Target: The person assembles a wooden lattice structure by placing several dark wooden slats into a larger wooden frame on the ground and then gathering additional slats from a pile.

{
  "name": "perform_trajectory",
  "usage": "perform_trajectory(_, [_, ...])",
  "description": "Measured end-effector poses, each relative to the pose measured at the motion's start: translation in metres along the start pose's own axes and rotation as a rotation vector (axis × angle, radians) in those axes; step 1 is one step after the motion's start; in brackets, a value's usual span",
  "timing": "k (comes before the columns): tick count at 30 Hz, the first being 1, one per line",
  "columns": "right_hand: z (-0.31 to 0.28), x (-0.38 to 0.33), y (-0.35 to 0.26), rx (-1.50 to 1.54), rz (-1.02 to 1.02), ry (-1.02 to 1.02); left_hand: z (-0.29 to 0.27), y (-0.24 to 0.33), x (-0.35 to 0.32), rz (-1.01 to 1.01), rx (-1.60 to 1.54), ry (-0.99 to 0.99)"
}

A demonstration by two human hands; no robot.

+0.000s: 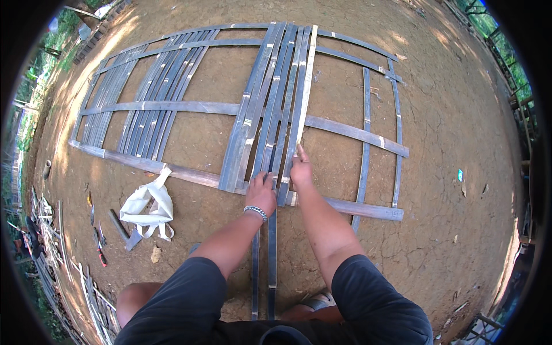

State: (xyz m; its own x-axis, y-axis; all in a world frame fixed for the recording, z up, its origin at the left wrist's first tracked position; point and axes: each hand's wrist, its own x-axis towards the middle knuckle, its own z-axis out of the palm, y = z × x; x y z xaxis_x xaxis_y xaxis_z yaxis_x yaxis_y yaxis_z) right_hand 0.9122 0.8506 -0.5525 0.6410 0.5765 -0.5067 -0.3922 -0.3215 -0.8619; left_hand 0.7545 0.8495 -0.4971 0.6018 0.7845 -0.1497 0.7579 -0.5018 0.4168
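A pale split-bamboo strip (309, 80) lies lengthwise along a row of dark bamboo slats (279, 86), its light face up. My right hand (302, 167) is closed round its near end, thumb on top. To the left of it, my left hand (263, 192), with a metal chain bracelet on its wrist, lies on the near ends of the dark slats, fingers stretched out and holding nothing. The slats rest across the long crosspieces (351, 131) of a bamboo frame on the ground. Two dark slats (272, 259) reach back toward my body between my arms.
Two more slat groups (155, 98) span the frame's left side; a thick pole (195, 174) forms its near edge. A white cloth bag (148, 210), a hatchet (133, 240) and a red-handled tool (102, 257) lie on the earth at left. Bamboo sticks (92, 293) are piled at lower left.
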Motion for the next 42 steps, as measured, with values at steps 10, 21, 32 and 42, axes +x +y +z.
perform_trajectory(10, [-0.012, 0.03, 0.036, 0.099, 0.049, -0.175, 0.001, -0.008, 0.004, -0.057, 0.078, -0.015])
perform_trajectory(21, [0.004, -0.008, 0.009, -0.587, -0.335, 0.36, 0.012, 0.003, -0.007, 0.101, 0.257, -0.106])
perform_trajectory(32, [-0.011, -0.023, 0.019, -0.584, -0.325, 0.308, 0.006, 0.022, -0.017, 0.148, 0.26, -0.244])
perform_trajectory(42, [-0.001, -0.031, 0.011, -0.556, -0.212, 0.298, 0.002, 0.018, -0.013, 0.158, 0.313, -0.335])
